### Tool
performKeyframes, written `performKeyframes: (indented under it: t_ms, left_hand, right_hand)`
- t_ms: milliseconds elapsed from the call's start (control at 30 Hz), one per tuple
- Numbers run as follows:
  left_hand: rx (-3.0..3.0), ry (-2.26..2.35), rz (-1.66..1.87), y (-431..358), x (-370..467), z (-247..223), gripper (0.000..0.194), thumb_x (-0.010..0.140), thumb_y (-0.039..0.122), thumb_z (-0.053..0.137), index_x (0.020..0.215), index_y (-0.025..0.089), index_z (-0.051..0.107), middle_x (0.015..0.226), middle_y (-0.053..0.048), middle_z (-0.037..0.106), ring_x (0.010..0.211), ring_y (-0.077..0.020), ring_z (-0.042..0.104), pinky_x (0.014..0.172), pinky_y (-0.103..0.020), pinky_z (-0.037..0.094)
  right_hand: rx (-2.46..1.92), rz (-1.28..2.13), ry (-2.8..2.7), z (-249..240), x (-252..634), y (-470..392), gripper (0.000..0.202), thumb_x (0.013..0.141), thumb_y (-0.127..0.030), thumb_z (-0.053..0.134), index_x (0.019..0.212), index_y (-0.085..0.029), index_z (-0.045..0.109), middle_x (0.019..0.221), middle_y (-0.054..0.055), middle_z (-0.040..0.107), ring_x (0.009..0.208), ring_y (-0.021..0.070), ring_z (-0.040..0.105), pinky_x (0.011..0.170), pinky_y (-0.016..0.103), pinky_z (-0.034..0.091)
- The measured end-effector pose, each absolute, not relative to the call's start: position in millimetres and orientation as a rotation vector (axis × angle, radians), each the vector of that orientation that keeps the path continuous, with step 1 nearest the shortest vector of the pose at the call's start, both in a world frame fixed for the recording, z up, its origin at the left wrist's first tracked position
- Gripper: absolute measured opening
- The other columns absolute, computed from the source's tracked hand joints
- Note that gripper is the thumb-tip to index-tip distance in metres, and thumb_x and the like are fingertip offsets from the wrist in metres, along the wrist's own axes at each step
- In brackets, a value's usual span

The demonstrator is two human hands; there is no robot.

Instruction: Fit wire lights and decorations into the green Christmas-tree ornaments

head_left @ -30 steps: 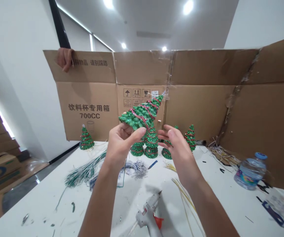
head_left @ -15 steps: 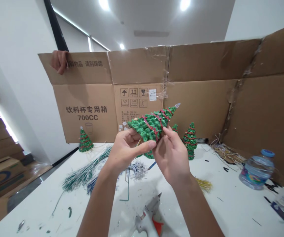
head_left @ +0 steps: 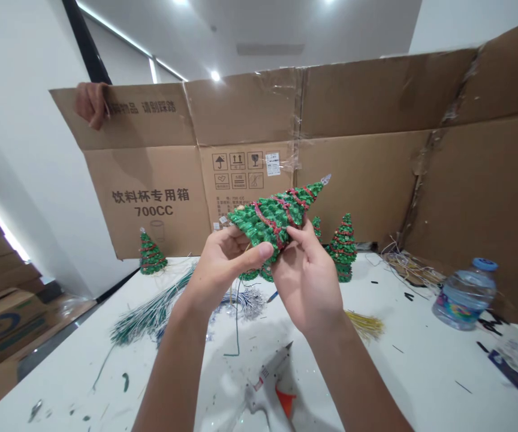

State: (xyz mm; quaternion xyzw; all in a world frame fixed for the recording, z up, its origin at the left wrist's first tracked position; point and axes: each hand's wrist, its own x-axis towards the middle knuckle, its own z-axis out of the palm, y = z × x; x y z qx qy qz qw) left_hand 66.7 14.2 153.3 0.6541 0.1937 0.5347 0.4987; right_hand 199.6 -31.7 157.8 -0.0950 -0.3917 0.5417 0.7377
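Observation:
Tilted nearly onto its side, a small green Christmas tree with red glittery garland and a clear tip is held above the table. My left hand grips its base, the thumb across the near side and the fingers partly hidden behind it. My right hand has its fingers on the underside near the middle. A bent green wire hangs below the tree; where its upper end goes is hidden. Under the hands, a glue gun with a red-orange trigger lies on the white table.
Similar trees stand at the left and right, others partly hidden behind my hands. Bundles of green-white wires and yellow wires lie about. A water bottle stands right. Someone else's hand holds the cardboard wall.
Both hands keep hold of the tree, which has turned slightly so more of its garlanded side shows. The whole view has shifted a little.

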Motion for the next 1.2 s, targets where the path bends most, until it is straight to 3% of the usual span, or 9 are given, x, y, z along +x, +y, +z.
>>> performKeyframes:
  t_ms: [167, 333, 467, 700, 900, 1200]
  left_hand:
    - [1.638, 0.345, 1.294, 13, 69, 158, 0.034, 0.086, 0.043, 0.085, 0.11, 0.019, 0.083, 0.098, -0.008, 0.078, 0.081, -0.018, 0.068, 0.072, -0.027, 0.057]
    - [1.552, 0.285, 1.268, 13, 74, 164, 0.025, 0.085, 0.036, 0.075, 0.095, 0.015, 0.084, 0.091, -0.01, 0.076, 0.07, -0.0186, 0.064, 0.068, -0.031, 0.056]
    - [1.52, 0.376, 1.36, 17, 79, 159, 0.02, 0.085, 0.037, 0.083, 0.086, 0.017, 0.082, 0.083, -0.007, 0.075, 0.06, -0.0136, 0.06, 0.06, -0.028, 0.055]
    - [1.501, 0.488, 1.523, 22, 89, 150, 0.028, 0.066, 0.033, 0.1, 0.072, 0.017, 0.077, 0.067, -0.002, 0.073, 0.046, -0.0098, 0.054, 0.045, -0.024, 0.049]
    - [1.469, 0.526, 1.621, 24, 91, 149, 0.033, 0.06, 0.022, 0.101, 0.056, 0.018, 0.068, 0.046, 0.005, 0.057, 0.037, -0.0085, 0.051, 0.037, -0.019, 0.041]
    - [1.438, 0.538, 1.645, 25, 95, 149, 0.025, 0.058, 0.021, 0.099, 0.06, 0.018, 0.074, 0.049, 0.004, 0.062, 0.035, -0.0083, 0.05, 0.033, -0.019, 0.041]
  right_hand:
    - [-0.224, 1.176, -0.822, 159, 201, -30, 0.047, 0.097, -0.026, 0.056, 0.143, -0.035, 0.056, 0.131, 0.003, 0.073, 0.121, 0.0246, 0.068, 0.101, 0.044, 0.057]
    - [-0.14, 1.203, -0.789, 160, 204, -30, 0.046, 0.102, -0.022, 0.05, 0.146, -0.036, 0.054, 0.13, 0.003, 0.072, 0.124, 0.0242, 0.067, 0.099, 0.044, 0.057]
    - [-0.161, 1.208, -0.803, 160, 203, -32, 0.046, 0.102, -0.023, 0.051, 0.146, -0.036, 0.054, 0.134, 0.003, 0.071, 0.115, 0.024, 0.069, 0.095, 0.043, 0.058]
    - [-0.153, 1.185, -0.793, 159, 198, -34, 0.053, 0.099, -0.024, 0.056, 0.149, -0.038, 0.052, 0.142, 0.003, 0.068, 0.12, 0.0242, 0.068, 0.097, 0.044, 0.058]
    - [-0.164, 1.184, -0.765, 157, 194, -33, 0.062, 0.097, -0.023, 0.059, 0.155, -0.039, 0.044, 0.136, 0.004, 0.07, 0.119, 0.027, 0.068, 0.093, 0.047, 0.059]
    - [-0.16, 1.185, -0.729, 157, 192, -31, 0.07, 0.096, -0.022, 0.061, 0.16, -0.038, 0.038, 0.14, 0.006, 0.068, 0.127, 0.0287, 0.066, 0.095, 0.048, 0.06]
